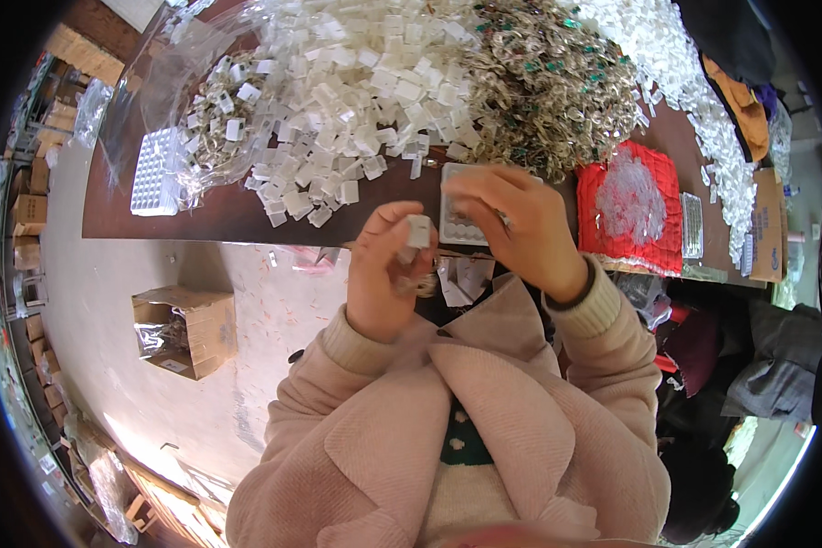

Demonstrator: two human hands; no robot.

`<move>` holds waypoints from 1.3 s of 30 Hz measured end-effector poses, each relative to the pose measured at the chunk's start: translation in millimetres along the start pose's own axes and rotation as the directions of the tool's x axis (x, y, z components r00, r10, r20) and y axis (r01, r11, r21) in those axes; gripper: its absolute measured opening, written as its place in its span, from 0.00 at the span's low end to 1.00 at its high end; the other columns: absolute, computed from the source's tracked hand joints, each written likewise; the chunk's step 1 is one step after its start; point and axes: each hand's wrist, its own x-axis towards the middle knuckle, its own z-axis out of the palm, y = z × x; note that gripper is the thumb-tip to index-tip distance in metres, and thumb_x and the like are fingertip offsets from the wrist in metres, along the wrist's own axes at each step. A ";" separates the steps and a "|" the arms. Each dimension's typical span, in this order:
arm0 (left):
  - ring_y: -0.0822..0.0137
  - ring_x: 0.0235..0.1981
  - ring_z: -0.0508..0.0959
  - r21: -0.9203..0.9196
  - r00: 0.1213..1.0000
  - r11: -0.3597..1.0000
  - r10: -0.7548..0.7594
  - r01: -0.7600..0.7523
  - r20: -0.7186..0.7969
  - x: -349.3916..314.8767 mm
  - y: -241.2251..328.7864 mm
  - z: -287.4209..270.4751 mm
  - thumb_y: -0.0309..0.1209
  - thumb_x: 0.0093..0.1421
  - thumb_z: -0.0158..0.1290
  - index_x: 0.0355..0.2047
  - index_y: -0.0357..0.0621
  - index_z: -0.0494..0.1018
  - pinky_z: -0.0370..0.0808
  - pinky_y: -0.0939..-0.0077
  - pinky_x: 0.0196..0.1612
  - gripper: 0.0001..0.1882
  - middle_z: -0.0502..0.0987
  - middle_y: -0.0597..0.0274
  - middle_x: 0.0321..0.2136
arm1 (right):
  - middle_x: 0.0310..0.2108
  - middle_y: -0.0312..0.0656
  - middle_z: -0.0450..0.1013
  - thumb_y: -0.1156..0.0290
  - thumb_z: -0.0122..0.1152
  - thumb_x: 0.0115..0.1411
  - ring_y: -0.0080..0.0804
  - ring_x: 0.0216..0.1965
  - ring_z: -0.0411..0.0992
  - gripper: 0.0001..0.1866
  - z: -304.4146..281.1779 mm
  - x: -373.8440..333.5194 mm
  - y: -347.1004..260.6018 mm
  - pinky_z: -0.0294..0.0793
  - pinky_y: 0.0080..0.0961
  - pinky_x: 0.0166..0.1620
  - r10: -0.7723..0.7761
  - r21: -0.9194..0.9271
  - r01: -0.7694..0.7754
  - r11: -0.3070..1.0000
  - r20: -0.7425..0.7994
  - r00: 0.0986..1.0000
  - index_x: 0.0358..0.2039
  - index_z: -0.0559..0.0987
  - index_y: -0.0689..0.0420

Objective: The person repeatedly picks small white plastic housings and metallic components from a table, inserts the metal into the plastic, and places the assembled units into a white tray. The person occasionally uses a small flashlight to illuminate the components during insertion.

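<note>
My left hand [380, 274] is raised in front of the table's near edge, its fingers closed round a small white plastic housing [418, 232]. Below that housing, a clear, blurred part [425, 285] shows at the same fingers; its kind is not plain. My right hand [525, 224] hovers over a pale tray with round pockets [458, 230], fingers bent and smeared by motion. Whether it pinches anything cannot be made out. Beyond my left hand spreads a large heap of white plastic housings [361, 100]. Behind my right hand lies a pile of clear, wired parts [553, 87], some green.
A red cloth [593, 228] with a heap of tiny clear pieces [632, 196] lies at the right. Small white parts [717, 137] trail along the table's right side. A white gridded tray [157, 173] sits at the left. An open cardboard box [212, 333] stands on the floor.
</note>
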 end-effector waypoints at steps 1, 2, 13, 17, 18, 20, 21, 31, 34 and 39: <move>0.69 0.32 0.75 -0.002 0.999 1.000 0.001 -0.001 0.033 5.0 5.6 -3.4 0.34 0.66 0.49 0.47 0.45 0.71 0.71 0.78 0.28 0.12 0.75 0.64 0.32 | 0.34 0.40 0.76 0.77 0.61 0.54 0.42 0.37 0.75 0.10 9.1 12.8 7.1 0.75 0.36 0.40 -0.090 -0.124 0.088 0.988 -0.012 0.996 0.38 0.79 0.54; 0.69 0.32 0.75 -0.037 0.999 0.999 -0.008 0.010 0.040 6.7 8.5 -6.1 0.34 0.66 0.49 0.47 0.45 0.71 0.71 0.78 0.28 0.12 0.75 0.63 0.32 | 0.34 0.40 0.74 0.76 0.60 0.53 0.41 0.37 0.74 0.10 16.1 21.6 12.4 0.74 0.35 0.40 -0.155 -0.215 0.161 0.963 0.047 0.987 0.37 0.79 0.53; 0.75 0.24 0.71 0.132 0.985 0.976 0.173 -0.175 0.022 14.2 18.2 -17.2 0.22 0.60 0.59 0.39 0.41 0.74 0.67 0.82 0.26 0.08 0.75 0.65 0.32 | 0.31 0.40 0.77 0.75 0.63 0.57 0.30 0.31 0.76 0.05 34.3 59.2 20.4 0.75 0.26 0.35 0.006 -0.091 -0.003 0.996 0.024 1.000 0.35 0.80 0.58; 0.79 0.31 0.72 0.488 0.857 0.726 0.507 -0.485 0.097 26.0 11.5 -3.0 0.20 0.58 0.62 0.42 0.39 0.76 0.70 0.85 0.35 0.12 0.75 0.67 0.34 | 0.32 0.35 0.79 0.76 0.65 0.61 0.17 0.33 0.75 0.05 20.6 57.9 -0.5 0.74 0.17 0.37 0.321 0.285 -0.324 0.902 0.058 0.945 0.37 0.81 0.62; 0.80 0.32 0.72 0.534 0.783 0.616 0.603 -0.579 0.153 29.3 10.3 -1.1 0.20 0.57 0.63 0.43 0.39 0.76 0.70 0.86 0.37 0.13 0.75 0.66 0.35 | 0.33 0.34 0.79 0.76 0.64 0.62 0.16 0.34 0.74 0.05 21.0 56.5 -5.6 0.74 0.17 0.37 0.334 0.356 -0.334 0.873 0.065 0.940 0.37 0.81 0.63; 0.80 0.35 0.72 0.608 0.751 0.537 0.642 -0.585 0.156 32.6 9.6 -0.2 0.21 0.57 0.64 0.45 0.38 0.76 0.69 0.87 0.41 0.15 0.76 0.67 0.34 | 0.31 0.36 0.79 0.75 0.65 0.60 0.18 0.33 0.76 0.05 25.3 53.0 -14.2 0.75 0.18 0.38 0.319 0.368 -0.314 0.875 0.049 0.946 0.36 0.82 0.62; 0.80 0.35 0.71 0.641 0.733 0.492 0.659 -0.589 0.168 32.5 10.0 -1.1 0.21 0.57 0.64 0.45 0.38 0.76 0.69 0.86 0.41 0.16 0.76 0.67 0.33 | 0.30 0.37 0.80 0.75 0.65 0.59 0.19 0.32 0.76 0.04 25.6 52.0 -16.4 0.76 0.19 0.38 0.309 0.380 -0.301 0.875 0.041 0.950 0.35 0.82 0.61; 0.81 0.19 0.68 0.231 0.969 0.949 0.236 -0.215 -0.071 20.9 20.6 -14.1 0.27 0.66 0.54 0.48 0.33 0.75 0.59 0.88 0.18 0.13 0.80 0.60 0.32 | 0.24 0.40 0.71 0.69 0.69 0.48 0.42 0.32 0.74 0.07 40.9 47.3 19.9 0.74 0.38 0.34 0.000 -0.488 0.034 0.872 0.070 0.998 0.25 0.80 0.55; 0.78 0.23 0.74 0.192 0.977 0.962 0.206 -0.192 -0.054 21.0 20.1 -15.8 0.28 0.67 0.52 0.48 0.34 0.74 0.58 0.88 0.16 0.13 0.80 0.56 0.36 | 0.26 0.40 0.72 0.68 0.69 0.48 0.42 0.33 0.75 0.06 49.7 45.3 29.4 0.74 0.38 0.34 0.049 -0.595 0.042 0.802 0.135 0.990 0.28 0.82 0.53; 0.75 0.28 0.79 0.098 0.989 0.986 0.139 -0.133 -0.055 19.3 22.6 -19.0 0.25 0.66 0.53 0.47 0.36 0.74 0.56 0.89 0.14 0.11 0.80 0.54 0.39 | 0.27 0.40 0.74 0.68 0.67 0.51 0.41 0.34 0.75 0.06 43.8 45.9 30.0 0.74 0.37 0.35 0.118 -0.448 -0.103 0.888 0.006 0.993 0.27 0.81 0.55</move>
